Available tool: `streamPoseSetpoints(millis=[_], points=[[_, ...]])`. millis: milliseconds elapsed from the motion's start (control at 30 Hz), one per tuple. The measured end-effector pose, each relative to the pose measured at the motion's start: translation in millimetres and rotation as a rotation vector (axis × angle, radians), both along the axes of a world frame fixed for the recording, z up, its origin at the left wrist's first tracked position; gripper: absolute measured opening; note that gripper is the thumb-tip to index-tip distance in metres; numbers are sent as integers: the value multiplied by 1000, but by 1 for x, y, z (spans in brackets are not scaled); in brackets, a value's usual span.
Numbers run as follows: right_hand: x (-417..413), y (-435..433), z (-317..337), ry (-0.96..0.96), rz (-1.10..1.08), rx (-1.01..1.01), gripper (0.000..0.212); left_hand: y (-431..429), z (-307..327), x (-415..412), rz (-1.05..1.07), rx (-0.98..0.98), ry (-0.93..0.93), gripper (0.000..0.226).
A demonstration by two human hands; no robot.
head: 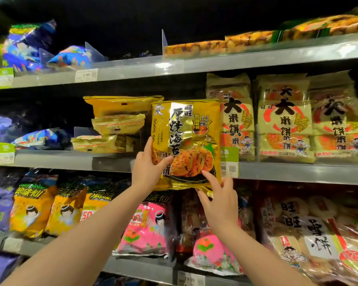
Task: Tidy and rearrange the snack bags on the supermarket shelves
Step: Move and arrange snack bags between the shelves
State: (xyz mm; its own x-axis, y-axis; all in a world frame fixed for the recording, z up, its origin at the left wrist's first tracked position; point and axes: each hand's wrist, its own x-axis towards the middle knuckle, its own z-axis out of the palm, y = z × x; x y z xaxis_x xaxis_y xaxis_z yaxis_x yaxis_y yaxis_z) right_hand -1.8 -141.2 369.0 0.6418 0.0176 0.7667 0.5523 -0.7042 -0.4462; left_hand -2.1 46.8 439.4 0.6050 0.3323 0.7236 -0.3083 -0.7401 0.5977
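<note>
Two hands hold one gold bag (186, 141) upright in front of the middle shelf (112, 163). The left hand (148, 169) grips its lower left edge, thumb on the printed front and fingers behind. The right hand (220, 200) pinches the bottom right corner, forefinger laid up along the front. The bag's bottom seam hangs below the shelf lip, covering part of a green price tag (229, 162).

Just left of the bag, a stack of yellow bags (120, 120) lies flat and uneven on the same shelf, beside a clear divider (83, 132). To the right, three pale rice-cracker bags (285, 118) stand upright in a row, the nearest touching or just behind the held bag. Blue bags (37, 138) lie further left.

On the shelf below, orange bags (50, 207) stand in a row, with pink bags (149, 226) under the forearms. On the top shelf, blue bags slump at left and flat orange packs (246, 41) lie at right.
</note>
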Motion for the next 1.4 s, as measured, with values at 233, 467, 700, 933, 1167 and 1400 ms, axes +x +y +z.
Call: streamPoseSetpoints(millis=[233,467,700,933,1167,1400], points=[[-15,6,-33,13,8,77,57,-4,-15,-17,14,125,-90,80],[-20,3,-5,5,-30,51,57,-8,10,-1,63,199,23,75],[-13,15,55,-106,-66,-89,52,7,25,8,104,36,150,73],[4,44,85,-45,-248,-123,63,0,18,-15,431,523,47,50],[20,41,87,-57,-354,-353,62,-6,17,3,241,657,171,60],[19,47,75,-224,-354,-592,53,-7,16,13,353,738,144,61]])
